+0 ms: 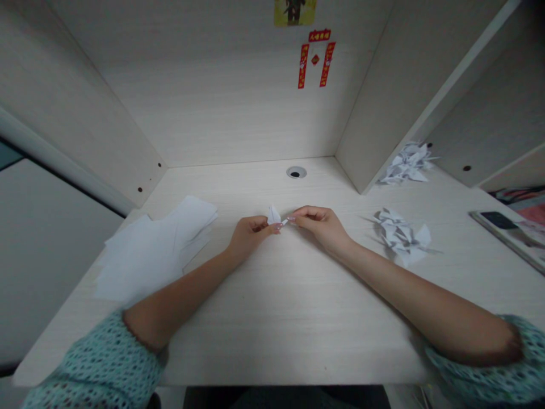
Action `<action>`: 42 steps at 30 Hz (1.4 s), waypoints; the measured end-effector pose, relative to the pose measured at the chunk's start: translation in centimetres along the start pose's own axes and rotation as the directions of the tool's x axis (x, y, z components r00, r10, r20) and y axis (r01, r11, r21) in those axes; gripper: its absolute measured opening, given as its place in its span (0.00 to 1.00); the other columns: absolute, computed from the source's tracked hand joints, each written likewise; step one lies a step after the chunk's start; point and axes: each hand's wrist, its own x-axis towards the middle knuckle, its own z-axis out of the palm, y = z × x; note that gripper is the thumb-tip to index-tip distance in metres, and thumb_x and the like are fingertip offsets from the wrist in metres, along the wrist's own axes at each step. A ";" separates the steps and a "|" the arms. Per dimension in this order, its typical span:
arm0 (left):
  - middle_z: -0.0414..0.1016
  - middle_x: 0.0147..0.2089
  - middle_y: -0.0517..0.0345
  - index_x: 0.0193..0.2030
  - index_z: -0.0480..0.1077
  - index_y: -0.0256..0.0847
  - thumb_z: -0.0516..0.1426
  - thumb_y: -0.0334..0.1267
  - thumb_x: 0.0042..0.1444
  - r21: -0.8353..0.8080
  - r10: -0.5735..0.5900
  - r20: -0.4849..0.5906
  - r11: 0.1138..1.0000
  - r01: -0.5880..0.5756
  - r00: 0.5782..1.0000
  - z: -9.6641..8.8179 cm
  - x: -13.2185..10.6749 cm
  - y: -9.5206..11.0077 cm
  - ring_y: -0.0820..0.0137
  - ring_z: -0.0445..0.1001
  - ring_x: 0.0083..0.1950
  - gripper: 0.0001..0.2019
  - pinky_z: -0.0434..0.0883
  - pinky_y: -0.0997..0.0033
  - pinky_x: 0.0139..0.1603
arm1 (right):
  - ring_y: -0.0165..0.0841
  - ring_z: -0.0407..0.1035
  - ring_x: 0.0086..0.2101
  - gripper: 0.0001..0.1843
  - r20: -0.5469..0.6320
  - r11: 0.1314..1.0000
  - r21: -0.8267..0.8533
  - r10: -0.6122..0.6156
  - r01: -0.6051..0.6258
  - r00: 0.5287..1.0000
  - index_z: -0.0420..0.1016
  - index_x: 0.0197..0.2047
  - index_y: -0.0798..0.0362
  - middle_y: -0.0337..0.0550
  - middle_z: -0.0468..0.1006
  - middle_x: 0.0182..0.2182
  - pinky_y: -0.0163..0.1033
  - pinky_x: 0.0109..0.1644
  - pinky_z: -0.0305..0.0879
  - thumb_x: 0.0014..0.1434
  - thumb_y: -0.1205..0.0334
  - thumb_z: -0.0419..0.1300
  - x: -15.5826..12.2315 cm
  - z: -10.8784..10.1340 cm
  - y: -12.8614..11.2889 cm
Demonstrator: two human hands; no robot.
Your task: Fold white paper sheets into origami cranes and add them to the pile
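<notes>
- Wooden desk (272, 335) of pale wood grain stands between pale side panels and a back panel, so it is like a small booth. On the back panel (213, 108) are red paper strips (315, 59) and a picture (294, 11).
- Small folded paper piece (273, 215) is in the middle of the desk, between the two hands and above the surface.
- Left hand (249, 238) has its fingers (259, 224) curled, and it pinches the lower part of the paper piece.
- Right hand (317, 226) comes from the other side. Its fingertips (293, 217) are nearly closed on a thin white point of the paper, so both hands seem to hold it steady for exact work.
- White paper sheets (157, 250) lie in a loose stack at the left, near the left hand.
- Paper cranes (402, 236) lie in a loose pile at the right, and more paper cranes (409, 163) lie in the far corner, maybe set aside from the working place.
- Round cable hole (296, 172) is near the back edge, and its inside is dark.
</notes>
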 end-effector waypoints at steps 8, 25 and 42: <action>0.66 0.20 0.63 0.27 0.75 0.35 0.60 0.53 0.49 0.011 -0.009 0.030 1.000 0.009 1.000 0.0 0.0 -0.2 0.77 0.59 0.22 0.19 0.52 0.76 0.24 | 0.28 0.67 0.26 0.14 0.079 0.991 -0.134 -0.014 0.024 0.997 0.78 0.28 0.56 0.42 0.78 0.27 0.34 0.30 0.60 0.47 0.52 0.65 0.4 -0.6 0.1; 0.69 0.21 0.61 0.26 0.75 0.36 0.60 0.53 0.48 0.038 -0.006 0.021 0.999 0.005 1.000 0.0 0.1 -0.1 0.76 0.63 0.23 0.19 0.56 0.76 0.25 | 0.31 0.70 0.25 0.16 0.089 0.979 -0.204 0.029 -0.010 0.996 0.82 0.31 0.54 0.45 0.82 0.27 0.35 0.29 0.63 0.47 0.50 0.66 0.5 -0.7 0.3; 0.66 0.19 0.64 0.24 0.74 0.36 0.61 0.53 0.47 0.028 -0.008 0.013 1.000 0.007 1.000 0.3 -0.1 0.1 0.78 0.59 0.22 0.18 0.53 0.76 0.23 | 0.34 0.70 0.32 0.09 0.123 0.713 -0.619 -0.328 0.330 0.937 0.80 0.29 0.52 0.43 0.78 0.27 0.37 0.33 0.60 0.56 0.59 0.61 0.1 -0.8 -0.3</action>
